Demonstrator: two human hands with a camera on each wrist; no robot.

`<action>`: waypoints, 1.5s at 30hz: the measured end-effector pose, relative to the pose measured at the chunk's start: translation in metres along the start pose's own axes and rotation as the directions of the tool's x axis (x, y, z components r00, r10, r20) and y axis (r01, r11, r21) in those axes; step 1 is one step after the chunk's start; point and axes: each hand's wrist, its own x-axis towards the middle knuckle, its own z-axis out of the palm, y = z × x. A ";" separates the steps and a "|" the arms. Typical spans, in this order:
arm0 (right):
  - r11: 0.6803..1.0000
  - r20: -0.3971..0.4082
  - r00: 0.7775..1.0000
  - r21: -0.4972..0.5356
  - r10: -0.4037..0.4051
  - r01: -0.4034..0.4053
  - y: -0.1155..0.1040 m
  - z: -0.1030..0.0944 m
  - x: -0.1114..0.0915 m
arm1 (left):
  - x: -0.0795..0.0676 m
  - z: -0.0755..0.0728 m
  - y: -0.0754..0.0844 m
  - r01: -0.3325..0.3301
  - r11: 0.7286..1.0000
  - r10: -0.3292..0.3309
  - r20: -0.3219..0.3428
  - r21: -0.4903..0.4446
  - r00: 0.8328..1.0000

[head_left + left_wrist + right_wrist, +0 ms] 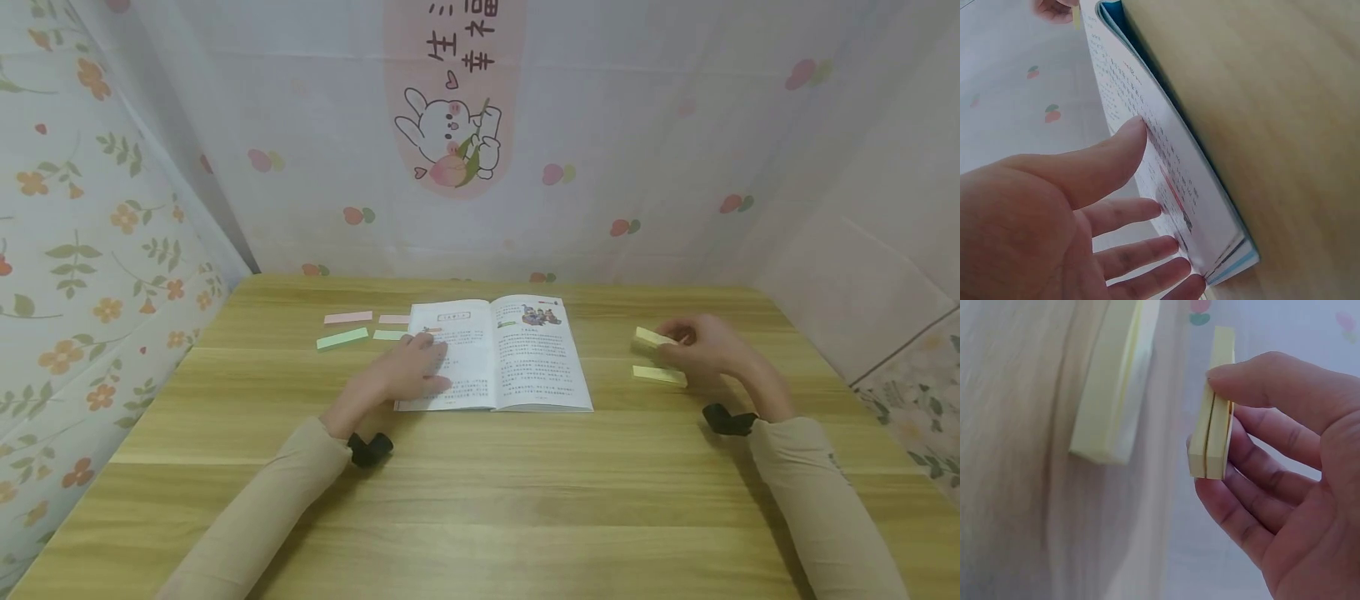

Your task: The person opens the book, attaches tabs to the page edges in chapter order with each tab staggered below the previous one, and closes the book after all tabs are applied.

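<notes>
An open book (532,358) with printed pages and a small colour picture lies on the table. On its left page rests my left hand (405,371); the left wrist view shows the fingers (1138,250) extended and the fingertips touching the paper. Off to the right of the book, my right hand (701,343) pinches a yellow sticky note pad (1210,431) between thumb and fingers, held above the table. A gap runs lengthwise through this pad. Another yellow sticky note pad (658,375) lies on the table just nearer than the right hand.
Left of the book lie two pink sticky note strips (348,317) and two green ones (342,338); the inner pair sits close to the book's edge. The wooden table (480,500) ends at a patterned curtain (585,150) behind.
</notes>
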 end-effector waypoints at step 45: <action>0.893 -0.262 0.862 0.005 -0.433 0.450 -0.120 -0.001 0.004 | 0.014 -0.034 0.054 -0.304 0.932 0.219 -0.366 -0.195 0.904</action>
